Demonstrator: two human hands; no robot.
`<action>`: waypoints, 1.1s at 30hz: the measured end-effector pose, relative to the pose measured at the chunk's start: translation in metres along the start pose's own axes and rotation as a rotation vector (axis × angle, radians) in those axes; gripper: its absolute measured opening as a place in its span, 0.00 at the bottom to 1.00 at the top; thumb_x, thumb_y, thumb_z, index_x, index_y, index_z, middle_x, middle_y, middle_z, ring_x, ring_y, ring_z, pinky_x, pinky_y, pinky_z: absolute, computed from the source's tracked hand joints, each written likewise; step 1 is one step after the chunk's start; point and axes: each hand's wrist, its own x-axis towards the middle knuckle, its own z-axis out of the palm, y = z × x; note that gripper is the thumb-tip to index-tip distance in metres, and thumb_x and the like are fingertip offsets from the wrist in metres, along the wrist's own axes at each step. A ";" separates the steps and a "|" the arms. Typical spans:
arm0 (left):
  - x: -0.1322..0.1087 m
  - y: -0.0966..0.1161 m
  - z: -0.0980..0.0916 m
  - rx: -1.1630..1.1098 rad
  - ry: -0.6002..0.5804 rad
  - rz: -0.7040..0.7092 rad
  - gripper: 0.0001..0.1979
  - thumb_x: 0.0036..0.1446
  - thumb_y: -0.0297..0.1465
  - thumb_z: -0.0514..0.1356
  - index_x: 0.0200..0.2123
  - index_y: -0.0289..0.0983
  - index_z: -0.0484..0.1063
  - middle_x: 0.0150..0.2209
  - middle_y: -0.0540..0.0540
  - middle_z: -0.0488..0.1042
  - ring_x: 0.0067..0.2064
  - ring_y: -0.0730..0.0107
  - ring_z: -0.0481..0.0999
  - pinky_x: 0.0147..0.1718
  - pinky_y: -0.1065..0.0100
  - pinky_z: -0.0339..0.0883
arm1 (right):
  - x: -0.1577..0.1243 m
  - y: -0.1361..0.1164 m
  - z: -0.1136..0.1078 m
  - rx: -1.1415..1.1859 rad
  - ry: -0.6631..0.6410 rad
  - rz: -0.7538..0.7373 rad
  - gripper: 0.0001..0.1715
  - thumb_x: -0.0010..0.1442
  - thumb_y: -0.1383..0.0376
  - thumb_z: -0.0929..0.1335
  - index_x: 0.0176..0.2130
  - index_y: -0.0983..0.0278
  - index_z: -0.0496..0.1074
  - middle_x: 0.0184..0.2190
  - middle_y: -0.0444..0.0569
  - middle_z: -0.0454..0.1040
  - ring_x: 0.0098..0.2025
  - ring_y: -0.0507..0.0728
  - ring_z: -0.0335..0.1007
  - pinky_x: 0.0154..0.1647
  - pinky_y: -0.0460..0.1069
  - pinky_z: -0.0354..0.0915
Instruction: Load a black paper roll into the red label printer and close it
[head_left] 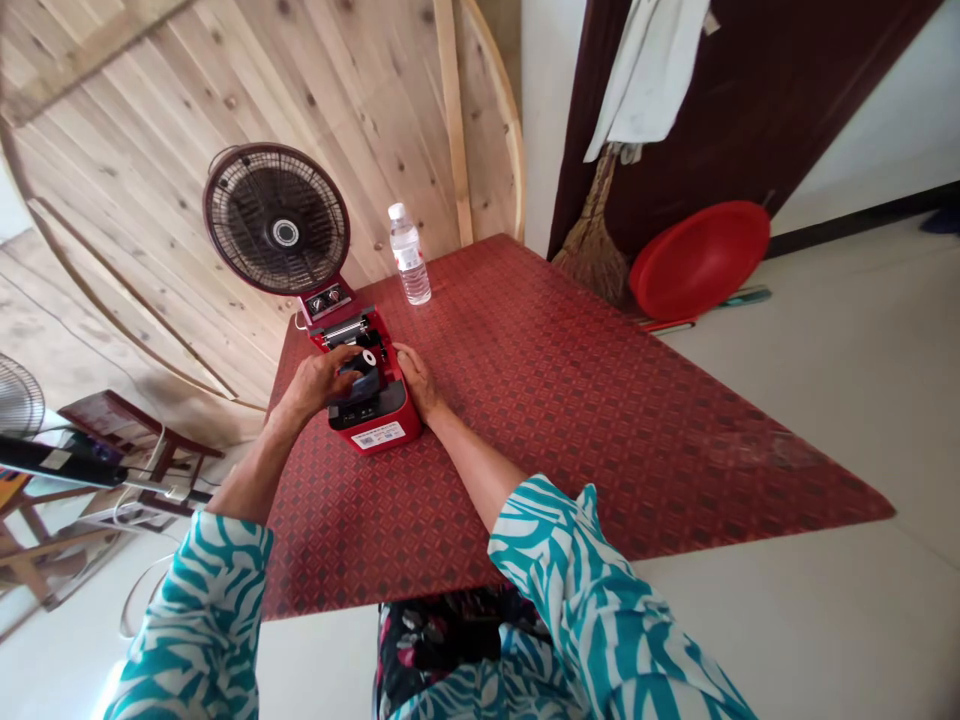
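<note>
A red and black label printer [411, 418] stands on the table with its top open and a white sticker on its front. My left hand [319, 385] reaches over it from the left, fingers closed around a dark roll [365, 376] with a white ring at its end. The roll is at the printer's open compartment; whether it rests on the bottom is hidden. My right hand [420, 382] lies along the printer's right side, gripping its upper edge. A silver roller [346, 332] shows at the back of the opening.
Behind the printer stands a dark red fan [285, 232] with two knobs. A clear water bottle [409, 258] is upright near the back of the red patterned table [600, 440]. A broom [596, 240] and a red basin [701, 260] lean by the door, right.
</note>
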 end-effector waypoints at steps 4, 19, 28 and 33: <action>-0.014 -0.007 -0.018 -0.384 0.163 -0.006 0.26 0.50 0.37 0.68 0.52 0.38 0.74 0.42 0.43 0.81 0.43 0.58 0.81 0.47 0.57 0.75 | -0.002 -0.001 -0.001 0.004 -0.001 0.026 0.29 0.58 0.42 0.65 0.50 0.57 0.74 0.54 0.47 0.77 0.58 0.59 0.70 0.66 0.58 0.61; -0.063 -0.099 0.025 -0.710 0.533 -0.455 0.24 0.33 0.32 0.70 0.34 0.38 0.63 0.31 0.52 0.76 0.33 0.68 0.78 0.39 0.64 0.72 | -0.010 -0.010 -0.007 -0.117 0.001 0.024 0.31 0.60 0.42 0.63 0.52 0.57 0.73 0.57 0.49 0.75 0.60 0.59 0.68 0.67 0.58 0.60; -0.076 -0.108 0.041 -0.722 0.554 -0.506 0.27 0.40 0.38 0.72 0.42 0.38 0.67 0.42 0.42 0.79 0.46 0.57 0.80 0.46 0.58 0.73 | -0.011 -0.015 -0.007 -0.125 -0.009 0.016 0.32 0.60 0.41 0.63 0.52 0.59 0.72 0.57 0.52 0.75 0.60 0.61 0.68 0.66 0.59 0.60; -0.067 -0.119 0.032 -0.797 0.586 -0.551 0.26 0.46 0.44 0.70 0.45 0.37 0.71 0.47 0.40 0.79 0.48 0.60 0.80 0.47 0.62 0.74 | -0.010 -0.012 -0.006 -0.105 0.010 0.021 0.30 0.60 0.42 0.64 0.51 0.58 0.73 0.56 0.49 0.76 0.60 0.60 0.68 0.67 0.58 0.60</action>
